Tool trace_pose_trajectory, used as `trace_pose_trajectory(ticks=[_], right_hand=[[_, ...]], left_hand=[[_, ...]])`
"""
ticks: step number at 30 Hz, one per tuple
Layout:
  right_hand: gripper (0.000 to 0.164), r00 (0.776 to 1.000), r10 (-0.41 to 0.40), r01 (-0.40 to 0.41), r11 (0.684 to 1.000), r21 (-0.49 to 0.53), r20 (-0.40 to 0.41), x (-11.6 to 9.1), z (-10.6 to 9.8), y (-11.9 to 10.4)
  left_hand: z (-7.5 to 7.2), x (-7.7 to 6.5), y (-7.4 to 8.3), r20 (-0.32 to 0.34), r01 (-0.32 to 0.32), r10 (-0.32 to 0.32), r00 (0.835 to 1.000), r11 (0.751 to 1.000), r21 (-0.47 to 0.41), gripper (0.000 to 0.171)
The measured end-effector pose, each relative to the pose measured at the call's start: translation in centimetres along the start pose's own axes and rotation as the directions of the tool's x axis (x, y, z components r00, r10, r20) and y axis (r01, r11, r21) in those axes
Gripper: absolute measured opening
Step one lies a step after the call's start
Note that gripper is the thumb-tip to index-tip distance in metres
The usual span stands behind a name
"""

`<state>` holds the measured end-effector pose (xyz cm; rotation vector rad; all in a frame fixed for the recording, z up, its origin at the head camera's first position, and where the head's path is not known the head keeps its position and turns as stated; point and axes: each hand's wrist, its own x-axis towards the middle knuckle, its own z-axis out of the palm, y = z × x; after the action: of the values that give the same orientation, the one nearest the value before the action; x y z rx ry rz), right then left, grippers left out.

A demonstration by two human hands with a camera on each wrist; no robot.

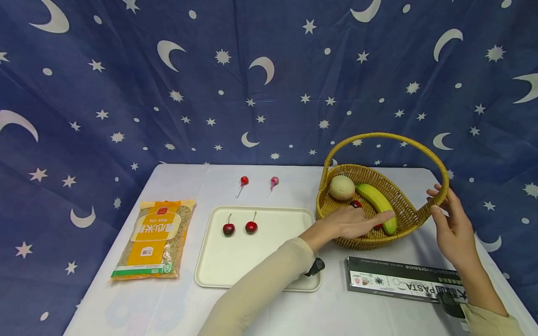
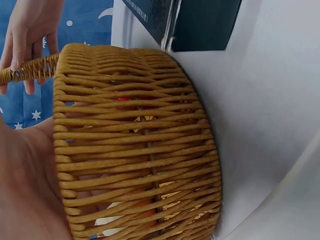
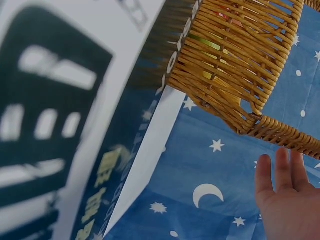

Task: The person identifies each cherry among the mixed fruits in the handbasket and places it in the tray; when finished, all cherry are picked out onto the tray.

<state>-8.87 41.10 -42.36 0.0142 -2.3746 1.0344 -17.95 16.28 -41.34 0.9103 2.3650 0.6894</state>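
Observation:
My left hand (image 1: 350, 223) reaches over the near rim of a wicker basket (image 1: 404, 198). One finger lies straight over a yellow-green banana (image 1: 374, 198); the other fingers dip inside, so what they touch is hidden. A dark red fruit (image 1: 356, 204) shows just beyond the knuckles, and a bit of red shows under the straight finger. A pale round fruit (image 1: 342, 187) sits at the basket's left side. My right hand (image 1: 456, 228) holds the base of the basket's arched handle (image 1: 440, 170), thumb in front and fingers behind.
A cream tray (image 1: 227, 275) bears two cherries (image 1: 239, 228). Two lollipops (image 1: 259, 183) lie behind it. A bag of grain (image 1: 155, 240) lies on the left. The dark pasta box (image 1: 403, 277) lies in front of the basket, below my right forearm. A starry blue cloth (image 1: 269, 93) hangs behind.

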Motion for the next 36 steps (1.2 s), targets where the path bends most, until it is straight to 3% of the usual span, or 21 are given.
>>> trace_pose_trajectory(ticks=[6, 12, 23, 26, 30, 34, 36], right_hand=[[0.055, 1.000, -0.002, 0.002, 1.000, -0.005, -0.003, 0.0, 0.0, 0.0], [0.055, 1.000, -0.004, 0.004, 1.000, -0.007, -0.004, 0.0, 0.0, 0.1], [0.056, 1.000, -0.004, 0.004, 1.000, -0.001, -0.007, -0.1, 0.1, 0.2], [0.056, 1.000, -0.006, 0.006, 1.000, 0.000, -0.007, -0.1, 0.2, 0.2], [0.056, 1.000, -0.005, 0.005, 1.000, 0.000, -0.004, 0.0, 0.2, 0.2], [0.056, 1.000, -0.008, 0.008, 1.000, 0.001, -0.008, 0.0, 0.1, 0.2], [0.056, 1.000, -0.008, 0.008, 1.000, -0.001, -0.010, 0.0, 0.1, 0.3]], left_hand=[[-0.1, 0.6, 0.1, 0.032, 0.054, -0.055, 0.998, 0.998, 0.024, 0.090], [0.0, 0.9, 0.4, 0.127, 0.082, -0.084, 0.988, 0.996, 0.018, 0.090], [-0.2, 1.1, 0.6, 0.185, 0.058, -0.057, 0.981, 0.998, -0.002, 0.084], [-0.5, 0.9, 0.4, 0.173, -0.009, 0.009, 0.985, 1.000, -0.004, 0.082], [-1.2, 0.6, -0.2, 0.084, -0.148, 0.149, 0.985, 0.989, -0.017, 0.069], [-2.3, 0.1, -0.5, -0.027, -0.285, 0.286, 0.958, 0.958, 0.040, 0.039], [-2.7, -0.2, -0.6, -0.069, -0.320, 0.325, 0.943, 0.944, 0.078, 0.024]])
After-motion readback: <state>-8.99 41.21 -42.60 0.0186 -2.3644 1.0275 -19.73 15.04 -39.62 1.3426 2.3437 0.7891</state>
